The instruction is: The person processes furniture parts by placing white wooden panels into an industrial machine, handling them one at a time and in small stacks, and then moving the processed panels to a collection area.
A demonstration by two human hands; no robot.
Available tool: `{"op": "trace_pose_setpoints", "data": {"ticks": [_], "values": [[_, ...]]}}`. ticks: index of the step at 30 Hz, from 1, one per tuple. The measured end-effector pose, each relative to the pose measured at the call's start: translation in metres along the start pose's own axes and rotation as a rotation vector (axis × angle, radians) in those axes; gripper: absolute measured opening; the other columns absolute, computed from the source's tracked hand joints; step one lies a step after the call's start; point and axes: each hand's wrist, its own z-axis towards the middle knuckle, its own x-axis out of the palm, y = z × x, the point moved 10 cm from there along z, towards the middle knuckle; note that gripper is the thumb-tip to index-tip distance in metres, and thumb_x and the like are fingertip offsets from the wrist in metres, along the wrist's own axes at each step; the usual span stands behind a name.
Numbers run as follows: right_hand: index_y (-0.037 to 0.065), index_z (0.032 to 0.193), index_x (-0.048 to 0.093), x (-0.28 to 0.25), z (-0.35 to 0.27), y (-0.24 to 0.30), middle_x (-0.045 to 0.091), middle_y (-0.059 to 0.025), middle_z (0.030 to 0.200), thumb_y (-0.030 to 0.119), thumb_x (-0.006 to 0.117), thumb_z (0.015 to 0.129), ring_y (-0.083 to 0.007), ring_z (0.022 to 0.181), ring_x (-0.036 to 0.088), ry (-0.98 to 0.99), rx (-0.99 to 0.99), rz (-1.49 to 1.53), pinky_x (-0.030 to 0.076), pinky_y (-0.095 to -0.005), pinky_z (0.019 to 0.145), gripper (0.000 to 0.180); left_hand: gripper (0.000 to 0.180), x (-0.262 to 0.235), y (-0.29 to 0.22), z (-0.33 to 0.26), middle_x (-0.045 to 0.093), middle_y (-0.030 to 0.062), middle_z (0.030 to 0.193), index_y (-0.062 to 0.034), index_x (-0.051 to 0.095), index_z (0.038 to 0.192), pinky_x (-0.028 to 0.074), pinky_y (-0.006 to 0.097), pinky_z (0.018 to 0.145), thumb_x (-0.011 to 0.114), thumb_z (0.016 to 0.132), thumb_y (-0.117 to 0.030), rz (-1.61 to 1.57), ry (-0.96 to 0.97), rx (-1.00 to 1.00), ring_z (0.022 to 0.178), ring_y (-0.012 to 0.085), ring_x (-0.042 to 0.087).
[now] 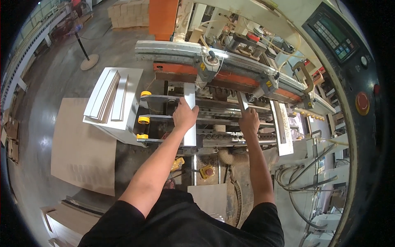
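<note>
"What's being done over there?"

"Strips being set on the machine, I'd judge. The wide white strip (pixel 190 133) lies across the metal rails (pixel 160 117), its far end by the orange-faced beam (pixel 177 77). The narrow strip (pixel 242 99) is to its right, slanting."

"And the hands?"

"The left hand (pixel 185 116) rests over the wide one, knuckles up, thumb toward the right; gripping or just pressing, I can't tell from here. The right hand (pixel 249 122) has its fingers closed round the near part of the narrow one. The left forearm slants inward, the right reaches nearly straight ahead."

"So what does the next move call for?"

"Squaring both pieces, I'd say, with fingers clear of the clamp heads (pixel 207 68)."
</note>
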Motion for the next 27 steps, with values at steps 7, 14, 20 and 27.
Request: {"op": "trace_pose_setpoints", "data": {"ticks": [7,14,20,27], "values": [[0.0,0.096,0.071,-0.006,0.002,-0.02,0.07,-0.0202,0.084,0.015,0.075,0.072,-0.0352,0.082,0.069,0.22,0.231,0.453,0.053,-0.0428,0.074,0.028,0.052,0.0,0.002,0.0,0.061,0.0301,0.108,0.0036,0.041,0.114,0.048,0.054,0.085,0.065,0.086,-0.032,0.018,-0.016,0.003,0.097,0.0464,0.062],[0.002,0.1,0.071,0.046,-0.002,-0.059,0.069,-0.0174,0.083,0.014,0.073,0.075,-0.0248,0.072,0.067,0.278,0.49,0.961,0.05,-0.038,0.068,0.028,0.052,0.002,0.0,0.001,0.061,0.0302,0.108,0.004,0.04,0.113,0.048,0.053,0.084,0.066,0.086,-0.033,0.026,-0.009,0.008,0.097,0.0464,0.062],[0.0,0.108,0.068,0.013,0.015,-0.041,0.068,-0.0241,0.091,0.012,0.057,0.08,-0.0409,0.089,0.066,0.05,0.183,0.329,0.052,-0.0472,0.077,0.032,0.051,0.005,-0.004,0.001,0.061,0.0302,0.107,0.0045,0.041,0.112,0.047,0.054,0.085,0.066,0.086,-0.032,0.013,0.01,0.004,0.098,0.0463,0.061],[0.014,0.113,0.068,-0.013,0.0,0.006,0.07,-0.0129,0.096,0.033,0.07,0.083,-0.033,0.103,0.061,-0.014,0.099,0.044,0.039,-0.053,0.094,0.035,0.052,0.0,0.002,0.0,0.061,0.0301,0.108,0.0041,0.04,0.114,0.047,0.054,0.085,0.065,0.086,-0.032,0.015,-0.015,0.005,0.098,0.0463,0.061]]}}
